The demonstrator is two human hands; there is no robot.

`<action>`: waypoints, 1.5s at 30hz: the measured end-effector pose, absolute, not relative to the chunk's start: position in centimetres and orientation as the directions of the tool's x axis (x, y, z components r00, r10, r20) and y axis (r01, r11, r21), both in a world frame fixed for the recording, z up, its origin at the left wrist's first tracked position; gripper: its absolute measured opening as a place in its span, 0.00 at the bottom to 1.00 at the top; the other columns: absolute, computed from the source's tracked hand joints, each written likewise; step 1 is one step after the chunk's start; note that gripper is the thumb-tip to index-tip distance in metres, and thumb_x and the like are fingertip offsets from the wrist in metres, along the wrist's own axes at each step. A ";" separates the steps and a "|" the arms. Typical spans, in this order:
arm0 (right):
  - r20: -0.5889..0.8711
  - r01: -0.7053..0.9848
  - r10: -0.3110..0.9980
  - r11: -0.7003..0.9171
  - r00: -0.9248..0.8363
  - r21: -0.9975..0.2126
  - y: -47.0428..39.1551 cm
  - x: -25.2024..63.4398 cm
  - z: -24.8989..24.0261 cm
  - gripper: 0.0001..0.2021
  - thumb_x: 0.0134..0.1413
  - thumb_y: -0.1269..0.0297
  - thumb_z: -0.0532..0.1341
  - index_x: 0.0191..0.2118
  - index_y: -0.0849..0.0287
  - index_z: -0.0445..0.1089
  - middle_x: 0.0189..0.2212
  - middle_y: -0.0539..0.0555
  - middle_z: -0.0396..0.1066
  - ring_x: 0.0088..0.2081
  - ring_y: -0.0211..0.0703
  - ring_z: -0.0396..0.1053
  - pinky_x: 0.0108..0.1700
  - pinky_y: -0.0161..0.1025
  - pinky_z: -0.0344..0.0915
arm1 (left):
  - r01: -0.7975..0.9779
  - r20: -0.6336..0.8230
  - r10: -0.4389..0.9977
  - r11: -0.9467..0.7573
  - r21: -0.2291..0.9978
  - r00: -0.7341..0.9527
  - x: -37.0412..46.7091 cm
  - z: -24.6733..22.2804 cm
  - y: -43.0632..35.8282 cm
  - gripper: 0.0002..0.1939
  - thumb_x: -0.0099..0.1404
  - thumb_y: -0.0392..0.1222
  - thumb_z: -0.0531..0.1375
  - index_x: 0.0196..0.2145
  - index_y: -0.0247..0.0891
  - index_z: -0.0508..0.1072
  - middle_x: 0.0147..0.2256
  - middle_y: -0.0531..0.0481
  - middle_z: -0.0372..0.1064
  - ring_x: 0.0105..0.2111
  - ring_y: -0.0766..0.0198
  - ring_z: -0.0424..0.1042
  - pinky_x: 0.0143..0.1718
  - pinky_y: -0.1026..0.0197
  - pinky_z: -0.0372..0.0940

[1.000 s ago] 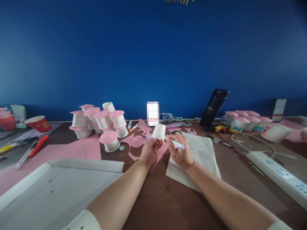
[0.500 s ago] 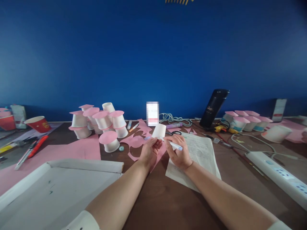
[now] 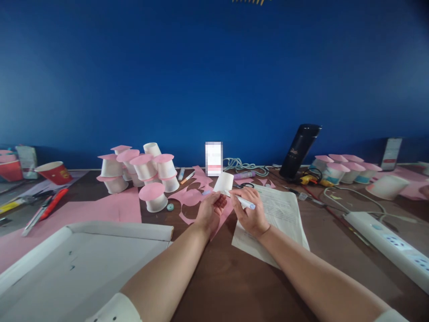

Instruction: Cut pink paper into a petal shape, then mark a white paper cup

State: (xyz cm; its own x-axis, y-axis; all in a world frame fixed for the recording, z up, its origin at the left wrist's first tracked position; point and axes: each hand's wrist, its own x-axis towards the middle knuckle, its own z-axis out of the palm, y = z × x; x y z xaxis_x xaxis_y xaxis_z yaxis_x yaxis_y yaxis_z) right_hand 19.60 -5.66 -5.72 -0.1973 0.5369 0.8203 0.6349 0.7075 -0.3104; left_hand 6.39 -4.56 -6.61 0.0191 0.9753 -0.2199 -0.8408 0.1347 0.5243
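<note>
At the middle of the table, my left hand (image 3: 210, 212) is closed on the near edge of a small white paper cup (image 3: 224, 182), which is tilted. My right hand (image 3: 251, 212) grips a white marker pen (image 3: 247, 203) with a pale blue end. The pen points left toward the cup, its tip close to my left fingertips; whether it touches the cup I cannot tell. Under and beside my hands lie pink paper scraps (image 3: 191, 197) with round cut-outs. A printed sheet (image 3: 281, 210) lies beneath my right hand and wrist.
White cups topped with pink paper (image 3: 152, 197) stand stacked on the left, more (image 3: 335, 172) on the right. A phone (image 3: 213, 158) leans behind the held cup. A black flask (image 3: 298, 152), power strip (image 3: 389, 241), box cutter (image 3: 43, 212) and white tray-like box (image 3: 120, 230) surround the workspace.
The view has shifted very slightly. Both hands keep the same hold on the cup and the pen, with hardly any movement.
</note>
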 end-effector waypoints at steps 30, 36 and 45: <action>0.836 0.611 0.515 0.728 -0.188 -0.310 -5.7 19.7 -5.8 0.06 0.61 0.68 0.55 0.41 0.55 0.69 0.35 0.54 0.75 0.39 0.46 0.70 0.50 0.49 0.62 | -0.865 -0.233 0.973 0.125 0.486 0.010 6.5 -6.5 -4.6 0.03 0.58 0.27 0.59 0.27 0.30 0.72 0.27 0.47 0.70 0.28 0.70 0.70 0.36 0.67 0.66; 0.851 0.646 0.513 0.688 -0.112 -0.330 -5.7 20.0 -5.7 0.06 0.61 0.67 0.55 0.41 0.54 0.68 0.35 0.53 0.74 0.39 0.46 0.70 0.49 0.48 0.63 | -0.873 -0.271 0.963 0.140 0.467 0.009 6.5 -6.8 -4.3 0.04 0.59 0.27 0.59 0.28 0.31 0.71 0.27 0.45 0.71 0.28 0.68 0.71 0.35 0.66 0.67; 0.845 0.650 0.519 0.687 -0.126 -0.325 -5.6 20.0 -5.7 0.06 0.62 0.66 0.55 0.41 0.54 0.68 0.35 0.54 0.73 0.39 0.46 0.70 0.48 0.48 0.63 | -0.866 -0.244 0.970 0.138 0.481 0.019 6.5 -6.8 -4.4 0.03 0.57 0.27 0.61 0.29 0.30 0.72 0.28 0.45 0.71 0.27 0.68 0.71 0.35 0.66 0.67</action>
